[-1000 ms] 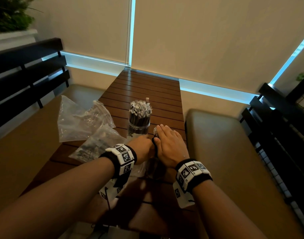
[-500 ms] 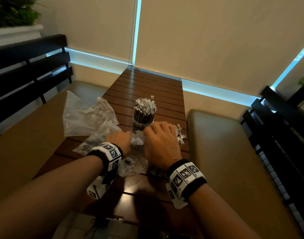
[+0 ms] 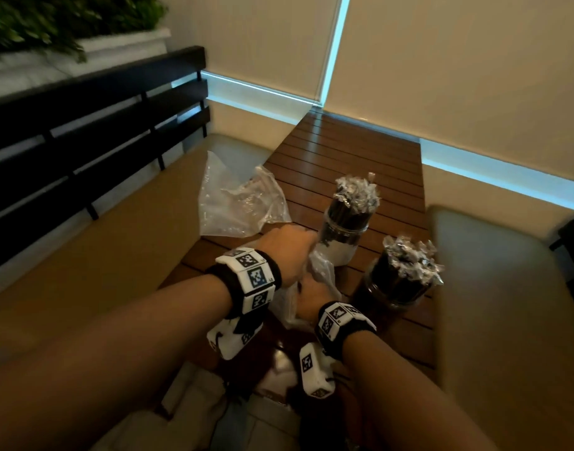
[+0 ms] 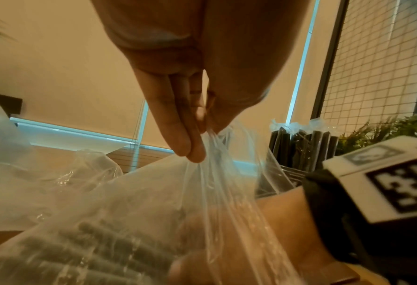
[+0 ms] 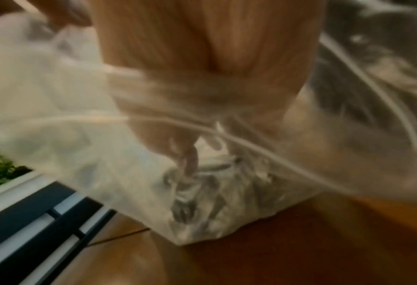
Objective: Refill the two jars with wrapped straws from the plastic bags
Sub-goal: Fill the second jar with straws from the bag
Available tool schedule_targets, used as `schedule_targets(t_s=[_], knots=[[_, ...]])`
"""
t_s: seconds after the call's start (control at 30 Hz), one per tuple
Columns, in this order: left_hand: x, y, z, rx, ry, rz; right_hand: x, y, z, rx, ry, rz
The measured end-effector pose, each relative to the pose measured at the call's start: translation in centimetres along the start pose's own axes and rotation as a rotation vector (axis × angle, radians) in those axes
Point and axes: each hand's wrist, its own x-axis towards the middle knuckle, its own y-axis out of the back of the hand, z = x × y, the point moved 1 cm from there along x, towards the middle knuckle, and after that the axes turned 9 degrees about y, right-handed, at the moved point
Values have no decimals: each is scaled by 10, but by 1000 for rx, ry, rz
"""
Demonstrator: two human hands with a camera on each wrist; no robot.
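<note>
Two glass jars stand on the slatted wooden table, each packed with black wrapped straws: the far jar and the near jar. A clear plastic bag holding wrapped straws sits left of the near jar. My left hand pinches the bag's upper rim and holds it up; it is also in the head view. My right hand is inside the bag with bunched fingers at the wrapper ends. Blur hides whether it holds any.
A second crumpled clear bag lies at the table's left edge. Tan bench cushions flank the table, with dark slatted backrests. A planter stands at the far left. Blinds close off the far end.
My right hand has left the near jar and gone down into the bag. My left hand has lifted the bag's rim. The head view has swung left.
</note>
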Motion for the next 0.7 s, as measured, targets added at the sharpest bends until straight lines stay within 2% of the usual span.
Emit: schedule_targets(t_s=[0.07, 0.27, 0.37, 0.5, 0.6, 0.7], knots=[[-3, -1, -4, 5, -13, -4, 4, -4, -4, -13, -47, -91], [-9, -6, -15, -9, -2, 22, 15, -18, -15, -111, -52, -155], [-8, -6, -20, -41, 1, 36, 13, -12, -18, -168, -34, -140], [-1, -4, -26, -74, 19, 59, 4, 11, -21, -211, -96, -86], [7, -10, -28, -115, 72, 66, -12, 39, -29, -175, -49, 33], [12, -13, -26, -165, 125, 71, -35, 70, -37, -263, -24, -47]])
